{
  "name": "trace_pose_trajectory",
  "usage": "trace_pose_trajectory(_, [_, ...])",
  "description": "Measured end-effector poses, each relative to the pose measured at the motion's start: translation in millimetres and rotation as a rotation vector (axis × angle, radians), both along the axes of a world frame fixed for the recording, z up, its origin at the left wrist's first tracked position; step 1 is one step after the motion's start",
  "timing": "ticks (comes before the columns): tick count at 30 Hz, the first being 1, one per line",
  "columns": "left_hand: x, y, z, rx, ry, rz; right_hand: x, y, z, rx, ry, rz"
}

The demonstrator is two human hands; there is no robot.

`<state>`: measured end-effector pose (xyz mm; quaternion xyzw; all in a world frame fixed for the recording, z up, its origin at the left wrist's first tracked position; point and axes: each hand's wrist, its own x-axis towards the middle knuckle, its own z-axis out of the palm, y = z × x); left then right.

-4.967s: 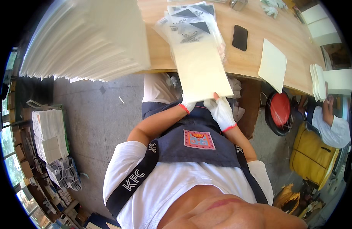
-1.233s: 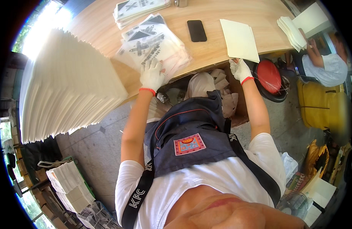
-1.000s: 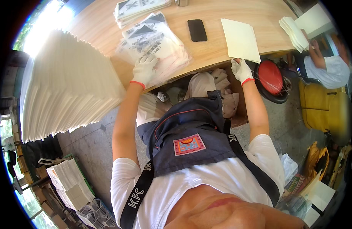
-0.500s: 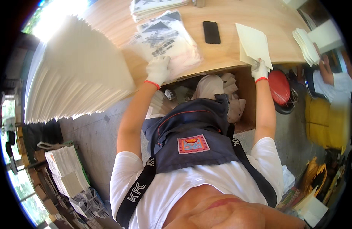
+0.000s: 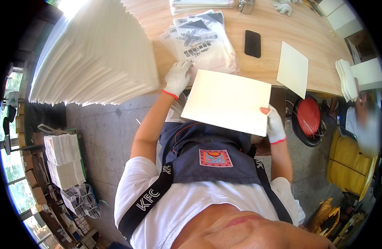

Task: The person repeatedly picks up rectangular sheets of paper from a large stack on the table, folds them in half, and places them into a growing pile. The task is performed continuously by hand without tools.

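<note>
My right hand, in a white glove with fingertips bare at least at the thumb, grips a cream-coloured paper pad by its right edge. The pad is tilted over my lap, just off the table's near edge. My left hand, also gloved, has its fingers curled together at the near left corner of a fanned pile of clear printed plastic bags. How many bags it pinches is hidden. Another cream pad lies at the table's edge on the right.
A tall stack of white paper rises at the left. On the wooden table are a black phone, a metal cup, spare gloves and another bag pile. A red-seated stool and a person holding folded papers are at right.
My right hand has lifted a cream pad off the pads at the right and brought it left, over my lap. My left hand stays by the bags, now at their near left corner.
</note>
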<state>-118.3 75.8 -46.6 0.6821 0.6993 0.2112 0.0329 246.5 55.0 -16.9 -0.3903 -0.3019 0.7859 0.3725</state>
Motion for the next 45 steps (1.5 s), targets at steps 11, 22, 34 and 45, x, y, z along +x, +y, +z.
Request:
trace_pose_trajectory(11, [-10.2, 1.1, 21.2, -0.065, -0.384, -0.067, -45.6, -37.5, -27.4, -0.173, 0.258, -0.33])
trace_pose_trajectory(22, [51.2, -32.2, -12.9, 0.425, -1.219, 0.217, -92.6, -61.9, 14.0, -0.123, 0.225, -0.194])
trace_pose_trajectory(34, [98.0, -31.5, -68.6, 0.03, -2.348, 0.109, -71.0, -69.3, 8.9, -0.116, 0.154, -0.005])
trace_pose_trajectory(45, [65.8, -62.7, -84.2, 0.142, -2.306, 0.116, -62.6, -67.9, -19.2, -0.162, 0.079, 0.109])
